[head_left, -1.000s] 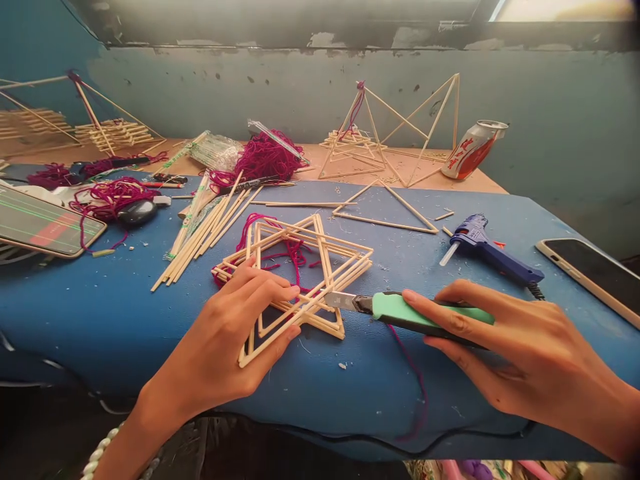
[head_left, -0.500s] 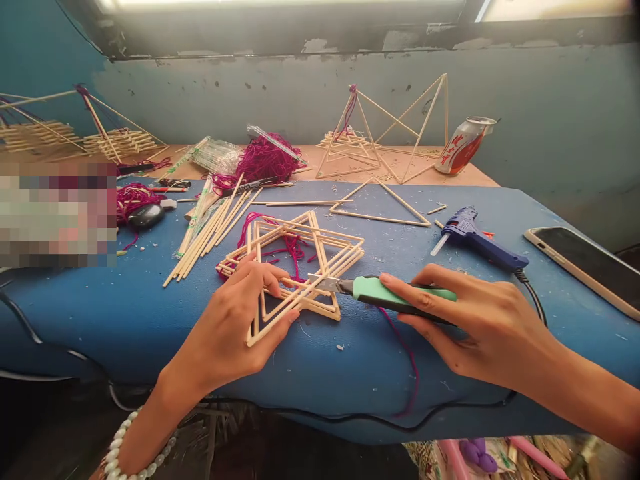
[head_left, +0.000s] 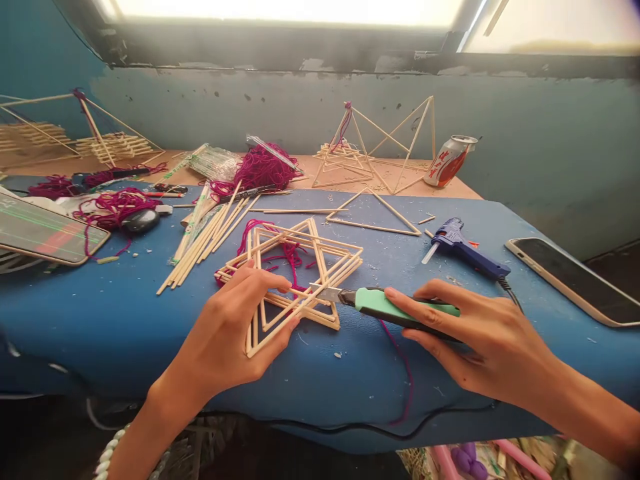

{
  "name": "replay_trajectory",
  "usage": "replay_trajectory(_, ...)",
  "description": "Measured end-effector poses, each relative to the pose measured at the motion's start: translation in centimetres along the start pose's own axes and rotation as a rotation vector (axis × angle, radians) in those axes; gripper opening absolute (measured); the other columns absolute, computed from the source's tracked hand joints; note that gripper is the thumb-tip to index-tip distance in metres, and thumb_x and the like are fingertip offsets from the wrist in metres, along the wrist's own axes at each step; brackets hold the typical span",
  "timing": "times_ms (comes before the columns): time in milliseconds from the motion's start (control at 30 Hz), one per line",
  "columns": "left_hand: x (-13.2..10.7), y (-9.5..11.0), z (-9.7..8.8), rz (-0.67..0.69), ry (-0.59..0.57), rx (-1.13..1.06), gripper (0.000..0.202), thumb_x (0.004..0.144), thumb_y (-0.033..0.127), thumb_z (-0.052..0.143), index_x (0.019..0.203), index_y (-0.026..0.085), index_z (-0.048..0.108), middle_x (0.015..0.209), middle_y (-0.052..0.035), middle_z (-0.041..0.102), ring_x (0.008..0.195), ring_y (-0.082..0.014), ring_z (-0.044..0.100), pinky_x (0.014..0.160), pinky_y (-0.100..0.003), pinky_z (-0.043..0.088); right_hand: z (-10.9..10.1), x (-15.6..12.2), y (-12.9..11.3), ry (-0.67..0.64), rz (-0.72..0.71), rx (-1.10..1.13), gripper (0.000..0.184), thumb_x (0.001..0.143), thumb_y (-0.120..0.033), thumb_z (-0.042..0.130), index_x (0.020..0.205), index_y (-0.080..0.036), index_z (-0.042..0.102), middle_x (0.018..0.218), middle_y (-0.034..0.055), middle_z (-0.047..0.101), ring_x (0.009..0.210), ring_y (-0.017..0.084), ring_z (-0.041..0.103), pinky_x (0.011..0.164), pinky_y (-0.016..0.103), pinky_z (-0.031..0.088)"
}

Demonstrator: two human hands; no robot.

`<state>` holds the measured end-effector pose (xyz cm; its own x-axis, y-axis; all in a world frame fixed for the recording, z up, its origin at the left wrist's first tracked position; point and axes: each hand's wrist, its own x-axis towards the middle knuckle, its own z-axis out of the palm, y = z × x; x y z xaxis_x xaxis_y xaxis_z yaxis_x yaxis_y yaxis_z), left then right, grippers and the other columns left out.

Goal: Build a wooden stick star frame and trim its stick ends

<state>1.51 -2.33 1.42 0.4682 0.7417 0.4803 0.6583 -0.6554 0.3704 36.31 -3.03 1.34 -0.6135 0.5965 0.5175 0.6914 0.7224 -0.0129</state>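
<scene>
A star-shaped frame of thin wooden sticks (head_left: 345, 268) sits on the blue padded surface, built from stacked triangles. My left hand (head_left: 235, 313) grips its near left side, thumb below and fingers over the sticks. In my right hand (head_left: 470, 333) is a utility knife (head_left: 383, 303) with a mint-green and black handle, the index finger stretched along its top. Its bare blade (head_left: 324, 292) reaches in among the sticks near the crossing at the frame's right; whether it touches wood I cannot tell. Magenta yarn (head_left: 291, 253) shows inside and behind the star.
Loose sticks (head_left: 200, 260) lie behind the star, left. A stick triangle (head_left: 395, 230), a blue glue gun (head_left: 465, 247) and a phone (head_left: 575, 280) lie to the right. Further back are a can (head_left: 450, 163), magenta yarn (head_left: 265, 167) and stick pyramids (head_left: 345, 150). A cable (head_left: 350, 430) runs along the front edge.
The view has tilted up slightly, so the background sits lower. My hands keep their hold on the star and knife; the blade has barely shifted against the sticks.
</scene>
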Motion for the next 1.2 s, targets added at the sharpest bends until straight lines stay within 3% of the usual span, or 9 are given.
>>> replay_trajectory(400,0.3,0.0,0.0,0.036,-0.026,-0.040,0.017,0.098,0.020,0.063,0.112,0.026,0.056,0.108,-0.0008,0.070,0.107,-0.0220,0.062,0.106,-0.039,0.044,-0.6,0.3,-0.3,-0.054,0.028,0.039,0.044,0.103,-0.023,0.063,0.146,-0.028,0.058,0.106,0.0042,0.066,0.064,0.008,0.056,0.062,0.023,0.044)
replay_trajectory(533,0.4,0.2,0.1,0.018,-0.024,-0.044,0.016,0.098,0.019,0.062,0.111,0.025,0.055,0.109,-0.0009,0.069,0.104,-0.0204,0.062,0.112,-0.041,0.041,-0.2,1.5,-0.9,-0.045,0.036,-0.015,0.042,0.103,-0.026,0.063,0.145,-0.029,0.060,0.106,0.0050,0.068,0.070,0.011,0.062,0.062,0.025,0.042)
replay_trajectory(733,0.0,-0.1,0.2,0.023,0.005,-0.050,0.020,0.097,0.019,0.063,0.114,0.024,0.054,0.110,-0.0037,0.069,0.109,-0.0226,0.062,0.108,-0.040,0.045,0.9,2.9,-0.8,-0.042,0.056,0.030,0.045,0.102,-0.025,0.064,0.146,-0.028,0.060,0.105,0.0042,0.068,0.066,0.009,0.060,0.063,0.024,0.044)
replay_trajectory(867,-0.3,-0.4,0.3,0.021,0.012,-0.050,0.023,0.098,0.025,0.066,0.118,0.024,0.054,0.117,-0.0056,0.070,0.115,-0.0244,0.062,0.106,-0.040,0.046,0.7,1.8,-0.3,-0.050,0.092,0.048,0.053,0.101,-0.023,0.064,0.152,-0.031,0.055,0.105,0.0040,0.068,0.064,0.009,0.055,0.062,0.024,0.044)
replay_trajectory(1067,-0.4,-0.7,-0.2,0.075,0.038,-0.058,0.026,0.100,0.017,0.062,0.123,0.030,0.063,0.138,-0.0025,0.064,0.130,-0.0228,0.058,0.120,-0.044,0.038,-2.0,-2.4,0.4,-0.094,0.152,0.039,0.059,0.102,-0.019,0.062,0.157,-0.033,0.049,0.109,0.0047,0.066,0.066,0.010,0.056,0.062,0.024,0.046)
replay_trajectory(1200,-0.4,-0.9,-1.2,0.108,0.081,-0.074,0.033,0.098,0.012,0.064,0.120,0.036,0.069,0.126,0.0004,0.069,0.125,-0.0228,0.062,0.118,-0.047,0.044,-3.2,-4.6,1.2,-0.046,0.172,-0.052,0.058,0.101,-0.019,0.063,0.157,-0.029,0.049,0.104,0.0050,0.065,0.078,0.015,0.062,0.071,0.028,0.051)
